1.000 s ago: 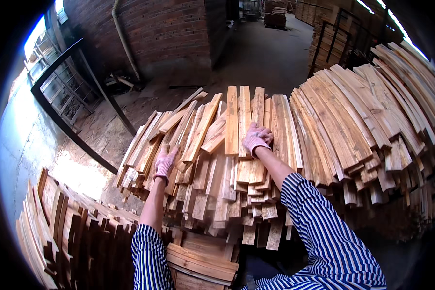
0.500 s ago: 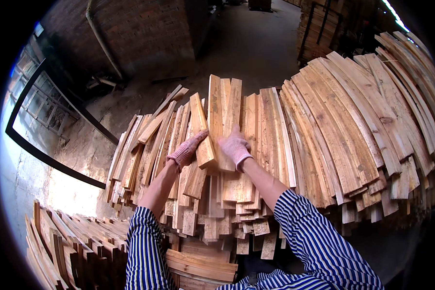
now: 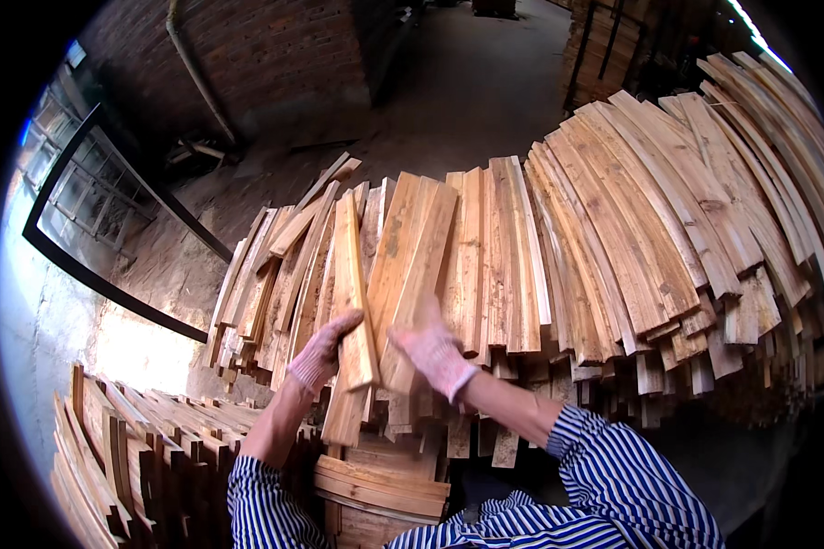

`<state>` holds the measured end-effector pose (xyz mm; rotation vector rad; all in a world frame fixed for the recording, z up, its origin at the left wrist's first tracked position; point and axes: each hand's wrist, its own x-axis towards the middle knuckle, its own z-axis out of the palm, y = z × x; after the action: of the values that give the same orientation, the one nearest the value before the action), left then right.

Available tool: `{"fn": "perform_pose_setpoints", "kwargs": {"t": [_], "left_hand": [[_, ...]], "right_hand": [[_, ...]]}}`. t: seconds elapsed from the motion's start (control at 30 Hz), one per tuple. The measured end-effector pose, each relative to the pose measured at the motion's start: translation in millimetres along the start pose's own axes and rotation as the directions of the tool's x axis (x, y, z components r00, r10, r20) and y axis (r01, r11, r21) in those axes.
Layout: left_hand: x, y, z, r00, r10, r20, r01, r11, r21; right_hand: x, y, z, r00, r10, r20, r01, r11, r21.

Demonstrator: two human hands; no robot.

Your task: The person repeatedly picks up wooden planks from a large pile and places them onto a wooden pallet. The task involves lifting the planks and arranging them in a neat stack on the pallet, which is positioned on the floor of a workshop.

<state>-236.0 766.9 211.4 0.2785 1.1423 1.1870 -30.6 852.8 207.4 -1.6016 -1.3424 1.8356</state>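
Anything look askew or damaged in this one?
Mildly askew, yes: toward the left end of the board pile, a few slanted boards lie at an angle over their neighbours, while most others run roughly side by side. I see no clear breakage.

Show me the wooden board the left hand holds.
The narrow, yellowish wooden board whose left edge the pink-gloved left hand overlaps; wooden boards farther right are clear of that hand.

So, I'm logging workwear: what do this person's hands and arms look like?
The left hand and right hand wear pinkish, knitted-looking gloves, the right one blurred. Between glove cuffs and sleeves, striped dark blue and white, the forearms are bare.
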Motion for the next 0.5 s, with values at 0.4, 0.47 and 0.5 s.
{"fn": "perform_pose_setpoints", "kwargs": {"t": [0.4,0.47,0.5], "left_hand": [[-253,-111,-5,0.999,0.044,0.02,-0.048,0.9,0.433],[-265,-156,4,0.981,0.161,0.105,-0.192,0.791,0.58],[-264,-193,-5,0.95,0.288,0.121,-0.295,0.696,0.654]], "right_hand": [[-103,199,-23,0.543,-0.141,0.828,-0.407,0.818,0.406],[-103,214,-35,0.706,-0.047,0.706,-0.464,0.723,0.512],[-108,219,-30,0.757,0.003,0.654,-0.468,0.7,0.539]]}}
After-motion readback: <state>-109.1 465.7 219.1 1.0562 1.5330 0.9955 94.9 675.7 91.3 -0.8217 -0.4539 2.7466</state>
